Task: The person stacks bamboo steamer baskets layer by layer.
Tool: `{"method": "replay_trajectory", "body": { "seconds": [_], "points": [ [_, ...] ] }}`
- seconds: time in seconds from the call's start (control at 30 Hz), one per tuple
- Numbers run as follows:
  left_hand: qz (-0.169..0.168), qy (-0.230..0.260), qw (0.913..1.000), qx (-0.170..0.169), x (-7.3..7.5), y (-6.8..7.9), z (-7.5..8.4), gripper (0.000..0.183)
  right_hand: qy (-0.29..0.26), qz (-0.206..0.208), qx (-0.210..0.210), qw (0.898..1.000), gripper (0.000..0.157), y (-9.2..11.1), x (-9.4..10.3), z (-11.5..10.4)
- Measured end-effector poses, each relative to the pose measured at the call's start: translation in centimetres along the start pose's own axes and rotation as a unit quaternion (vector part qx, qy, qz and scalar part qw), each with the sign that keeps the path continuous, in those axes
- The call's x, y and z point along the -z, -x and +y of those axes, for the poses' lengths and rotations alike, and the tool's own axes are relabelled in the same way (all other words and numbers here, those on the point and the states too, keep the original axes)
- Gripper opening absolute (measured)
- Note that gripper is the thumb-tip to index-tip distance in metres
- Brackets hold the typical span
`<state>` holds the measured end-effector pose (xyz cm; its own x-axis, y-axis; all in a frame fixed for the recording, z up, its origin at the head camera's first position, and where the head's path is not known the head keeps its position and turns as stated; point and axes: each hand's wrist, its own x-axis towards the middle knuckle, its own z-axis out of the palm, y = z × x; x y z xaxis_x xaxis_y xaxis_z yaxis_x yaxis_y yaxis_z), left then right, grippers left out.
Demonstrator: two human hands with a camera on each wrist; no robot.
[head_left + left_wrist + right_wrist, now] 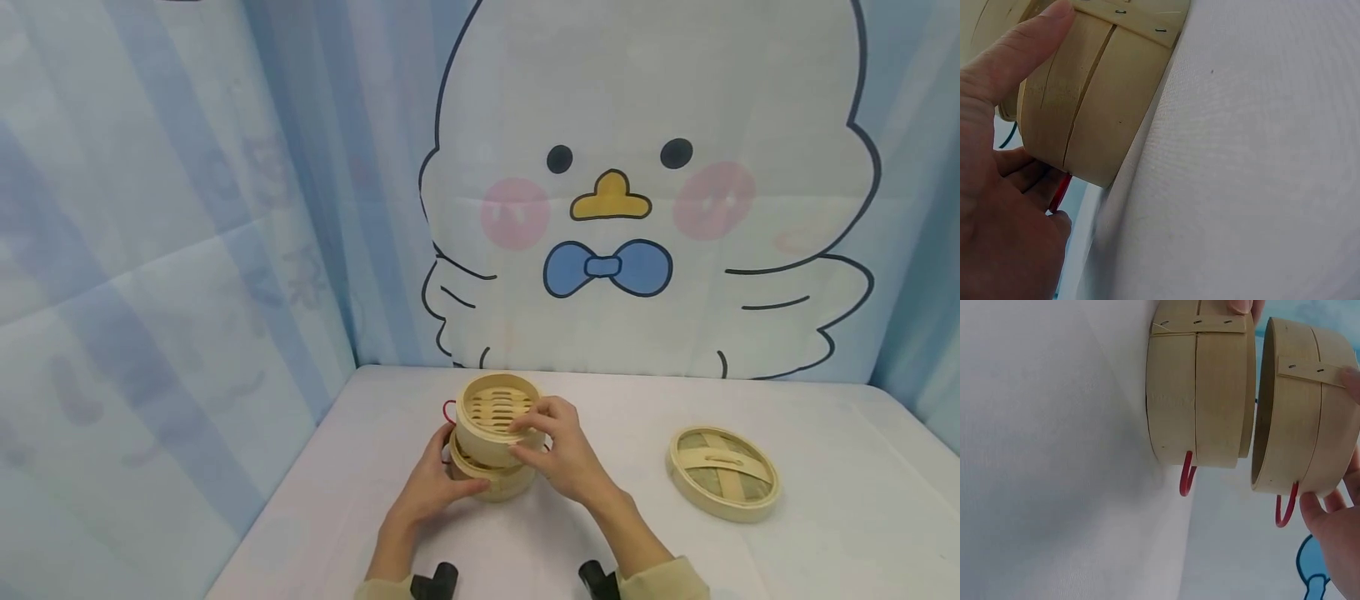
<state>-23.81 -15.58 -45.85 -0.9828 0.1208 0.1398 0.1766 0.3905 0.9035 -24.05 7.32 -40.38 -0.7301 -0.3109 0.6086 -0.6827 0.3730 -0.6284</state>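
Observation:
Low on the table, a bamboo steamer basket (508, 485) with red loop handles is gripped by my left hand (433, 485), thumb on its near wall and fingers at its far left side. My right hand (567, 457) holds a second steamer basket (483, 447) by its right side, thumb and fingers at the wall and rim. In the right wrist view a gap shows between the upper basket (1291, 419) and the lower basket (1200, 400), and the upper one is tilted. Slats line the upper basket's inside. The left wrist view shows my left thumb on the lower basket (1104, 94).
A round woven bamboo lid (723, 473) with a strap handle lies on the white table (825, 517), right of my right hand. Behind the table's far edge hangs a curtain (600, 333) with a cartoon bird; another stretch of curtain runs along the left.

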Motion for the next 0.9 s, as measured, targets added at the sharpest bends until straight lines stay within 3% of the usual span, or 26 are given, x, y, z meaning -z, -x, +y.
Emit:
{"method": "replay_trajectory", "body": {
  "seconds": [0.27,0.63,0.9],
  "points": [
    [0.01,-0.001,0.9996,0.026,0.0,0.0,0.2,0.114,-0.005,-0.013,-0.022,1.0,0.019,-0.1,-0.6,-0.1],
    [0.01,0.003,0.9998,0.015,0.1,0.0,0.1,0.109,-0.008,-0.022,-0.033,0.999,0.018,-0.1,-1.3,-0.2],
    [0.012,0.009,0.9997,0.016,0.1,0.0,0.0,0.11,-0.006,-0.011,-0.016,1.0,0.02,0.0,-1.7,-0.2]
  ]
}}
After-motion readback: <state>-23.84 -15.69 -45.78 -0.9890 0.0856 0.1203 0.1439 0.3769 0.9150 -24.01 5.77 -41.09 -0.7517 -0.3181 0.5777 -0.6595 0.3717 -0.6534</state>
